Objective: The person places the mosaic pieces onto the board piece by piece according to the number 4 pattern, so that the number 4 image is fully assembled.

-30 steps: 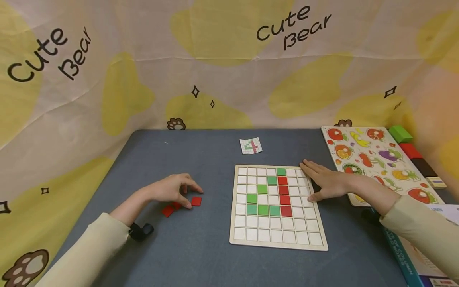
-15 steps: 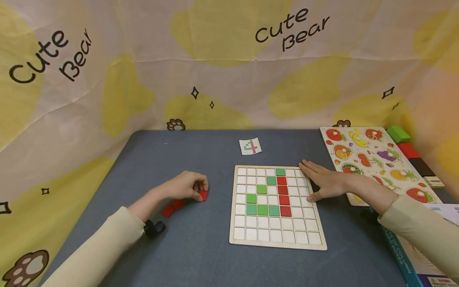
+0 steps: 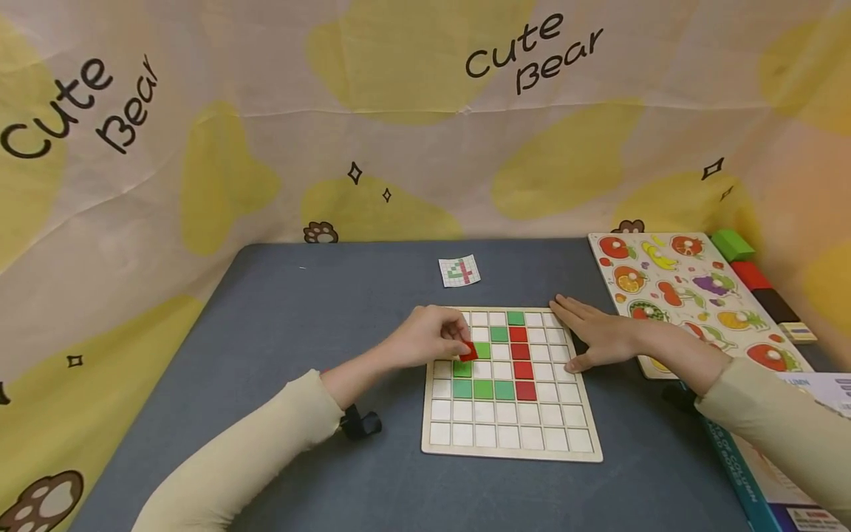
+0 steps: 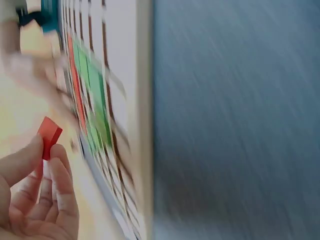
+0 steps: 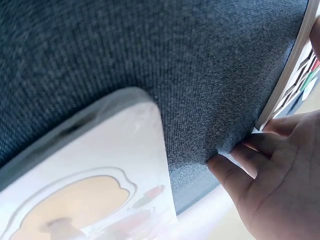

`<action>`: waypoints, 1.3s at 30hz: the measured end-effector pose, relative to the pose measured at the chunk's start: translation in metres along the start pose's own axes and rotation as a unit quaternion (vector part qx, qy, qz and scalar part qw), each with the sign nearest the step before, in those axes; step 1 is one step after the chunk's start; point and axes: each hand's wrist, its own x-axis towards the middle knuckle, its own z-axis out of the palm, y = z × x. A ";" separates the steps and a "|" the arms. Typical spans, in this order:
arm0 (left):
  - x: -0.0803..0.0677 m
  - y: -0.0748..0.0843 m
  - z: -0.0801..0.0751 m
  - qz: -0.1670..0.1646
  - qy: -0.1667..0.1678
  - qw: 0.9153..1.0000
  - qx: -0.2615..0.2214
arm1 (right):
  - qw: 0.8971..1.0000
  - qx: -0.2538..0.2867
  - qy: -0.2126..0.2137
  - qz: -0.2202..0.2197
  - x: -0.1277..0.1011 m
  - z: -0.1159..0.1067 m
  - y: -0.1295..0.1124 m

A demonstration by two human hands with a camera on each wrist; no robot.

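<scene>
A wooden grid board of white squares lies mid-table, with green tiles and a red column set in it. My left hand hovers over the board's left part and pinches a small red tile between thumb and fingers; the left wrist view shows the red tile at my fingertips beside the board. My right hand lies flat with straight fingers on the board's right edge. A small pattern card sits behind the board.
A fruit peg puzzle lies to the right, with green, red and dark blocks behind it. A printed box sits at the near right corner. Blue-grey cloth covers the table; a printed sheet walls it in.
My left hand picked a red tile off the table at the left and carried it right, over the board. The right hand has stayed on the board's right edge.
</scene>
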 end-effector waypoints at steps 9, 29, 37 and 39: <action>0.008 0.036 0.054 0.008 -0.071 0.997 -0.033 | 1.000 0.004 0.001 0.005 0.000 0.000 0.000; 0.013 0.056 0.078 0.114 -0.101 0.966 0.208 | 1.000 -0.003 0.007 0.001 0.000 0.001 0.001; 0.001 0.047 0.060 0.165 -0.031 0.952 0.256 | 1.000 -0.006 0.006 0.005 0.001 0.002 0.001; -0.001 0.037 0.045 0.154 -0.020 0.960 0.233 | 1.000 -0.005 0.006 0.005 0.001 0.002 0.001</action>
